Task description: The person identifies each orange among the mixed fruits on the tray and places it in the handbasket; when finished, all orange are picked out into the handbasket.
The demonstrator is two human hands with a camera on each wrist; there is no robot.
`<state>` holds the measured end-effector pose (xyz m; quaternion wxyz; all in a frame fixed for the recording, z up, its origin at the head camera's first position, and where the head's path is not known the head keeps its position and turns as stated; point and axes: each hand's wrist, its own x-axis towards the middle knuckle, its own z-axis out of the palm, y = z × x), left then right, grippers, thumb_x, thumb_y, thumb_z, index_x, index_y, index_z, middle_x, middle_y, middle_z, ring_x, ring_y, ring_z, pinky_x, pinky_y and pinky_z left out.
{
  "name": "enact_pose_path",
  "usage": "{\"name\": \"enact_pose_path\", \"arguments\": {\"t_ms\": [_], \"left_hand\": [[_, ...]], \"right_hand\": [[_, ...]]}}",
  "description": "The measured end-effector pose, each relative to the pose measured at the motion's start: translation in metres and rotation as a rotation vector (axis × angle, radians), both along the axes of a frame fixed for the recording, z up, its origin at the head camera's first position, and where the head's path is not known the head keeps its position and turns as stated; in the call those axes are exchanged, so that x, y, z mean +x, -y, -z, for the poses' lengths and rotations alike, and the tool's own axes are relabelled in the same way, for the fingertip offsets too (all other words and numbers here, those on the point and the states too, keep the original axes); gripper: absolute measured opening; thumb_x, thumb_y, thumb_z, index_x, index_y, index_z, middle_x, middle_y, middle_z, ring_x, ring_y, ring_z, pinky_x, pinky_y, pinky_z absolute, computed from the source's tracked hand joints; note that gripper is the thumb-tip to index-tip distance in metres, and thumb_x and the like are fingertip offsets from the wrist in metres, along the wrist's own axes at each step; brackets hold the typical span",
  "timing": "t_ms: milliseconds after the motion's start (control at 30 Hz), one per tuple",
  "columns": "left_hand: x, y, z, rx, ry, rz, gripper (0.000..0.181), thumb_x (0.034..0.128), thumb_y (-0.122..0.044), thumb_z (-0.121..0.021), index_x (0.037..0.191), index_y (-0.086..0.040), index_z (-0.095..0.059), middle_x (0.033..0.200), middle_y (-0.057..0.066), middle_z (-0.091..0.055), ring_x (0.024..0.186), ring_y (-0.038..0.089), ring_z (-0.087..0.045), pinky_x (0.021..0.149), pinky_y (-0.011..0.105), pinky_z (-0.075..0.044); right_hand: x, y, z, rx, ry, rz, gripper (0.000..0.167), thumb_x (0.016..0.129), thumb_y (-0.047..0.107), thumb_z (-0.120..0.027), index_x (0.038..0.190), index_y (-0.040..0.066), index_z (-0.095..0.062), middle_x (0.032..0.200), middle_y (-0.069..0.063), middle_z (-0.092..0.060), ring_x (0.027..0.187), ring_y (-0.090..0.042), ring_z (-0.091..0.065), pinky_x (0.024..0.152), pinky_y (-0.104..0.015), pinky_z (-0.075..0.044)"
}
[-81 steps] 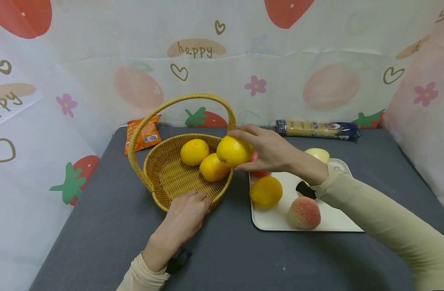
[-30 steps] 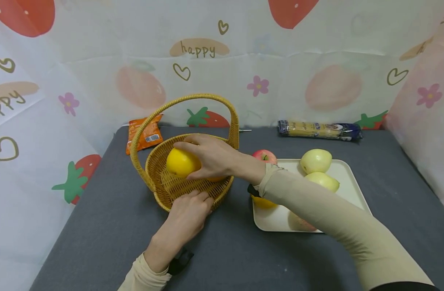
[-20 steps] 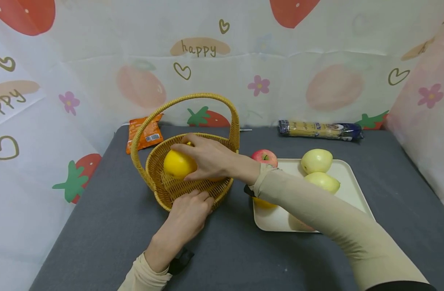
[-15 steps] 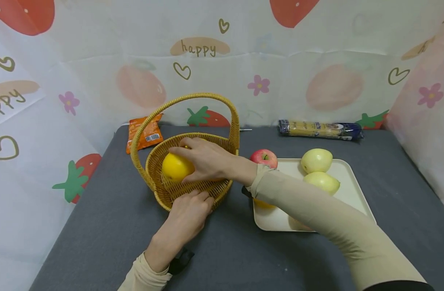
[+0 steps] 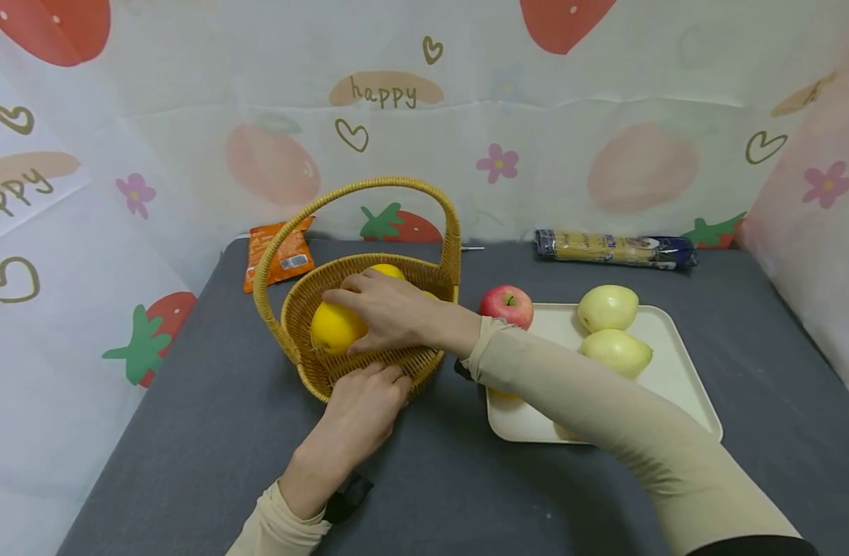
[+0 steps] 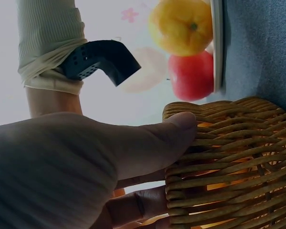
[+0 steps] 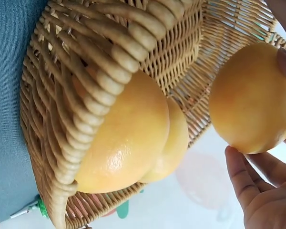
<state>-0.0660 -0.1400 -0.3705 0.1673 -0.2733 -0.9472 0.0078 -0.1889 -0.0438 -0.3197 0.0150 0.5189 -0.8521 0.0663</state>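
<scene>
My left hand (image 5: 365, 401) grips the near rim of a woven wicker basket (image 5: 293, 309). In the left wrist view its thumb (image 6: 157, 140) lies on the outside of the rim and its fingers go behind it. Inside the basket, toward its left side, my right hand (image 5: 399, 309) holds a yellow orange (image 5: 335, 328). The right wrist view has fingertips and thumb around this orange (image 7: 252, 98). Two more oranges (image 7: 128, 138) lie together in the basket, partly hidden by the right hand in the head view.
Right of the basket, a cream tray (image 5: 688, 386) carries a red apple (image 5: 507, 305), two pale green fruits (image 5: 615, 351) and another orange (image 6: 181, 26); my right forearm covers part of it. Behind stand an orange packet (image 5: 292, 259) and a noodle pack (image 5: 605, 247).
My right hand has carried the orange leftward from the basket's right rim, then down into the basket's left part. My left hand keeps its grip on the rim.
</scene>
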Motion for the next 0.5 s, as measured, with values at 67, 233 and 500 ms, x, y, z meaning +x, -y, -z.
{"name": "enact_pose_path", "arguments": {"t_ms": [67,233,500], "left_hand": [[-0.0001,-0.0004,-0.0004,-0.001,0.001,0.000,0.014,0.0826,-0.009,-0.075,0.072,-0.013,-0.066,0.073,-0.002,-0.063,0.064,0.017,-0.056,0.055,0.029,-0.047],[0.0001,-0.0007,-0.0013,-0.010,0.013,-0.008,0.013,0.0830,-0.010,-0.074,0.073,-0.013,-0.067,0.073,-0.002,-0.063,0.065,0.017,-0.056,0.056,0.029,-0.047],[0.0004,-0.0011,-0.0015,-0.015,0.008,-0.010,0.015,0.0830,-0.011,-0.075,0.072,-0.014,-0.066,0.071,-0.002,-0.061,0.063,0.016,-0.055,0.054,0.028,-0.045]], "right_hand": [[0.0000,0.0006,0.0011,0.005,0.001,0.004,0.074,0.082,0.047,-0.074,0.143,0.016,-0.046,0.134,-0.008,-0.053,0.117,-0.024,-0.056,0.104,-0.035,-0.044],[-0.0003,0.0010,0.0021,0.006,0.009,0.011,0.070,0.086,0.046,-0.070,0.145,0.016,-0.045,0.136,-0.007,-0.052,0.117,-0.022,-0.056,0.105,-0.034,-0.044],[-0.0001,0.0006,0.0033,0.116,0.105,-0.114,0.040,0.096,0.021,-0.061,0.136,0.016,-0.058,0.144,-0.009,-0.051,0.127,-0.027,-0.055,0.108,-0.035,-0.043]]}}
